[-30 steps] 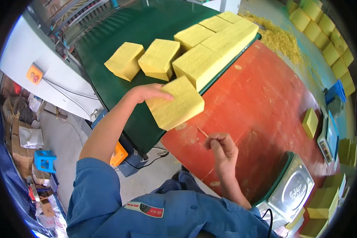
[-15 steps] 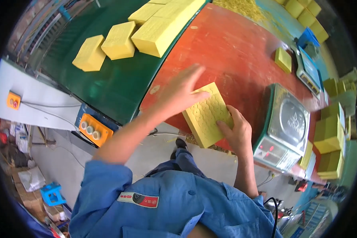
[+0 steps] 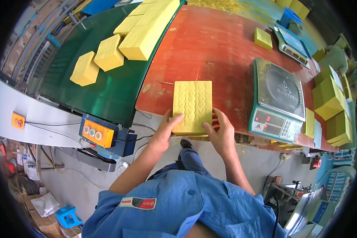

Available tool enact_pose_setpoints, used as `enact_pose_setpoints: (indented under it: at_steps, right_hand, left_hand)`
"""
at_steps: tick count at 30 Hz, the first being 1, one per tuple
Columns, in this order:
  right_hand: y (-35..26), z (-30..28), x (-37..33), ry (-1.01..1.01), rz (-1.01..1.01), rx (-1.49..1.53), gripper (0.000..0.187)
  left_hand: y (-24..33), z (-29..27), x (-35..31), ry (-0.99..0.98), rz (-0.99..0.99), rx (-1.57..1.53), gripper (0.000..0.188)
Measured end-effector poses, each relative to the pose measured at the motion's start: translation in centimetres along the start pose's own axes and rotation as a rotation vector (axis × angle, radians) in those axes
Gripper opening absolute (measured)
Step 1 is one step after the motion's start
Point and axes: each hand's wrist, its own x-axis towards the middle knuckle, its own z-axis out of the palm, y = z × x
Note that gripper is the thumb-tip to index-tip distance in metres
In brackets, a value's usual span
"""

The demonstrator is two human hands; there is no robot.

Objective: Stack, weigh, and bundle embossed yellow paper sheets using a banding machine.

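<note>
head view: holding a ring-marked yellow block [image 3: 192, 101] at the near edge of a red bench [image 3: 218, 55], left hand [image 3: 161, 133] at its left side, right hand [image 3: 223, 137] at its right. pinching it near the lower corners with fingers [image 3: 221, 116] of both, thumbs [image 3: 179, 118] on top. to the right, on the bench: weighing scale [image 3: 279, 95]. to the left, on green surface [image 3: 101, 97]: further blocks [image 3: 109, 52].

Head-worn fisheye camera is looking steeply down from above, wearer's blue shirt [image 3: 178, 198] looming nearest, red table [image 3: 214, 47] stretching far ahead
</note>
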Motion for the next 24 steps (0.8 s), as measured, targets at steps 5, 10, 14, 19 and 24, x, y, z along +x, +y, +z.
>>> enact_pose_setpoints:
  at_steps: [5,10,14,19,24]
  right_hand:
    - [3.7,-0.8,-2.4,-0.136,0.487,0.450,0.045]
    - [8.3,1.8,-4.7,-0.377,0.731,1.130,0.061]
    - [7.1,2.0,-5.3,-0.474,0.712,1.183,0.056]
    - [5.0,-2.6,-4.2,-0.416,0.557,1.362,0.064]
    - [5.8,-11.7,-2.8,-0.131,0.360,1.347,0.069]
  left_hand:
    - [-1.1,-0.8,-1.5,-0.108,-0.050,-0.079,0.070]
    - [-1.6,-0.9,-5.1,-0.158,-0.116,-0.053,0.066]
    - [-1.9,-1.7,-6.6,-0.164,-0.144,0.004,0.064]
    - [2.3,4.0,-7.0,-0.166,-0.082,0.097,0.068]
    - [6.8,13.8,-3.6,-0.423,0.099,0.463,0.074]
